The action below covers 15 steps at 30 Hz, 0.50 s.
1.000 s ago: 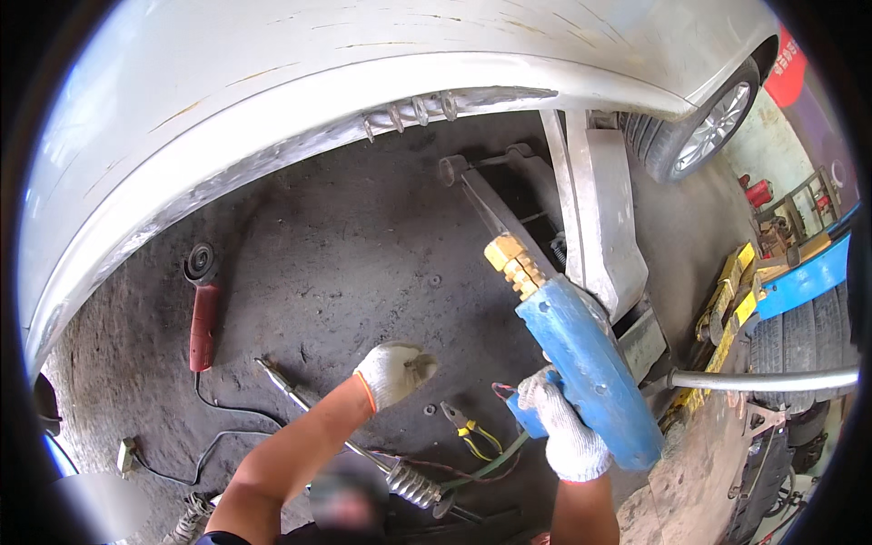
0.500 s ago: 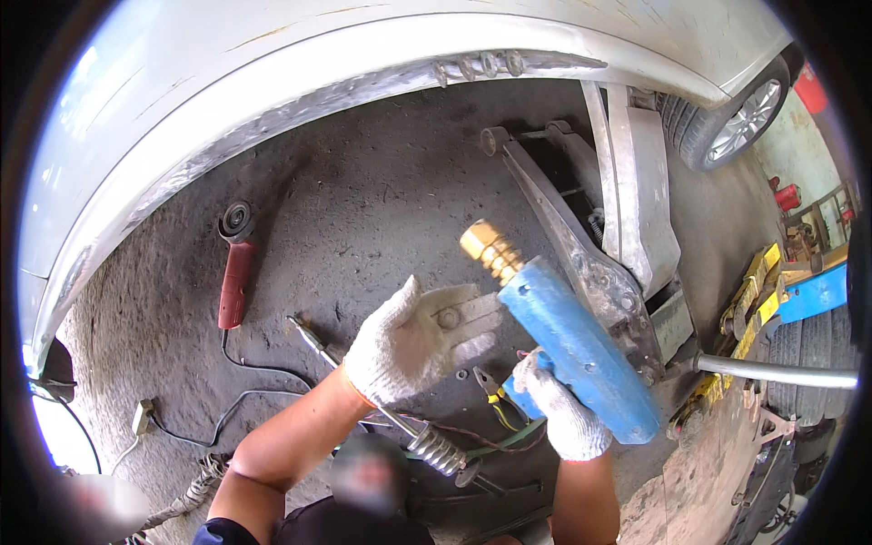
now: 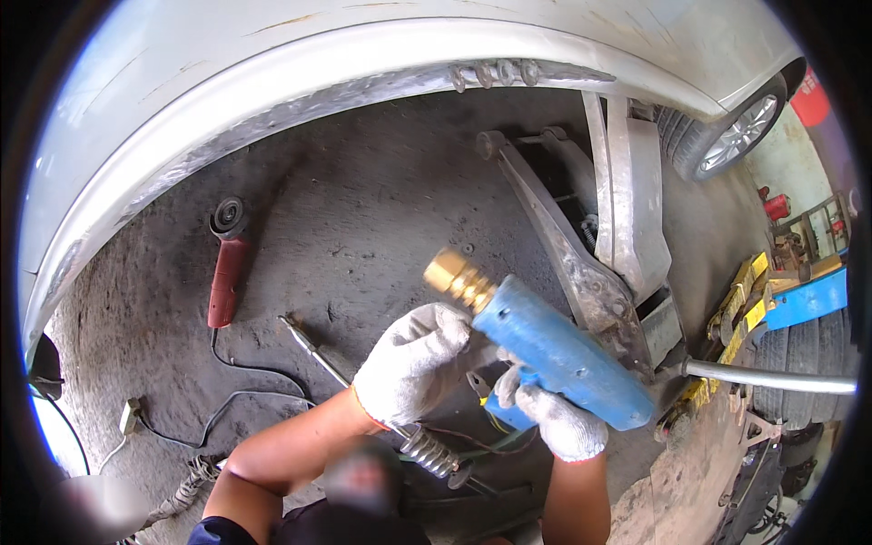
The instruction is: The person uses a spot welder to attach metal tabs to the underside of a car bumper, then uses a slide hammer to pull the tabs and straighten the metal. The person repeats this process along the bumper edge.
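My right hand (image 3: 568, 425) in a white knit glove grips the handle of a blue, cylindrical hand tool (image 3: 568, 359), which points up and leftward with a stepped brass fitting (image 3: 454, 272) at its tip. My left hand (image 3: 404, 363), also gloved, is beside the tool's front end, fingers curled and pinched; what is in them is hidden. Below my hands lies a steel rod (image 3: 309, 341) with a coiled part (image 3: 431, 454), and partly hidden pliers. A red angle grinder (image 3: 227, 282) lies on the floor at left.
A silver car's sill (image 3: 363, 77) with welded metal rings (image 3: 495, 74) spans the top. A floor jack (image 3: 631, 227) stands beneath it, its handle (image 3: 772, 379) reaching right. At right are the car wheel (image 3: 727, 136), yellow bars (image 3: 749, 286), a blue beam (image 3: 808, 300) and stacked tyres (image 3: 795, 363).
My left hand came up toward the tool, opened palm-up with a small ring on it, then curled its fingers. The tool's brass end has dropped lower and moved left.
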Motion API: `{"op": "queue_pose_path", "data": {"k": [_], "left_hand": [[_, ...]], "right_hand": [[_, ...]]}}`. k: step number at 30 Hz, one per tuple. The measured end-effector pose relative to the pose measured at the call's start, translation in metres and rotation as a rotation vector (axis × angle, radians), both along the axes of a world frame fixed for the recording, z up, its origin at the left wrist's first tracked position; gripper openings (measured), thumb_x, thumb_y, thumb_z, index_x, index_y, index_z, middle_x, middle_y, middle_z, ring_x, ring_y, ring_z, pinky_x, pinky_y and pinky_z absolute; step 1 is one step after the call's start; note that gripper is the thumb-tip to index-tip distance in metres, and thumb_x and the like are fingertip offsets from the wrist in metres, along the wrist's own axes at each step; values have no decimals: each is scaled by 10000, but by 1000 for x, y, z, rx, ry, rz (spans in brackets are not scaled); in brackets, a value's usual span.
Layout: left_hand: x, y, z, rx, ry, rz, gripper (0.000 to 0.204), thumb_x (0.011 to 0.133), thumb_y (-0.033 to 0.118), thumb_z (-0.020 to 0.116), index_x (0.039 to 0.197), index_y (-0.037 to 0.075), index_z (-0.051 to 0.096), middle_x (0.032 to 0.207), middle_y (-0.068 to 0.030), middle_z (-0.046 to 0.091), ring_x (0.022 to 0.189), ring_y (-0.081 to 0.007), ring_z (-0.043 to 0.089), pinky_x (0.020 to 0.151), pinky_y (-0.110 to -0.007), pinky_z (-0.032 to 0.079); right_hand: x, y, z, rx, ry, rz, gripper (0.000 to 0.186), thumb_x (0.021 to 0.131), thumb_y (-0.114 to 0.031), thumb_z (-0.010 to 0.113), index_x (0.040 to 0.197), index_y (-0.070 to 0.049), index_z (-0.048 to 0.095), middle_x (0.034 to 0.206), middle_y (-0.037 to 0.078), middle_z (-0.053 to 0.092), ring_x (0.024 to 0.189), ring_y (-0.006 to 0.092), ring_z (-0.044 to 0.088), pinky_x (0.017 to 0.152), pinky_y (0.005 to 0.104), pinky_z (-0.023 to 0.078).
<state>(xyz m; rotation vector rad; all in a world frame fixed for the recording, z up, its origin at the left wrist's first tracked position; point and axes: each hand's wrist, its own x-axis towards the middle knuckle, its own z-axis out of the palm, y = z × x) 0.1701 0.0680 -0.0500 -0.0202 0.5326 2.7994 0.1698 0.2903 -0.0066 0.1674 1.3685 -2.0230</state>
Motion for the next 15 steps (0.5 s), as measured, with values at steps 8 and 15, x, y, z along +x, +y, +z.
{"op": "queue_pose_path", "data": {"k": [8,15], "left_hand": [[0,18,9,104,-158,-55,399,933,158,695,1295,23,594,1220,-104,662,1139,-243,624,1044,-433,465],[-4,9,19,-523,27,127,237,938,32,665,1171,-8,661,1112,-90,701,993,-172,670,910,-333,535]], "right_hand": [[-2,0,-34,-69,-87,103,458,986,-287,590,1332,-21,453,1239,151,577,1167,188,603,984,365,538],[-6,1,-22,426,396,231,363,952,-211,633,1269,-123,479,1218,79,565,1178,133,566,1032,372,494]]}}
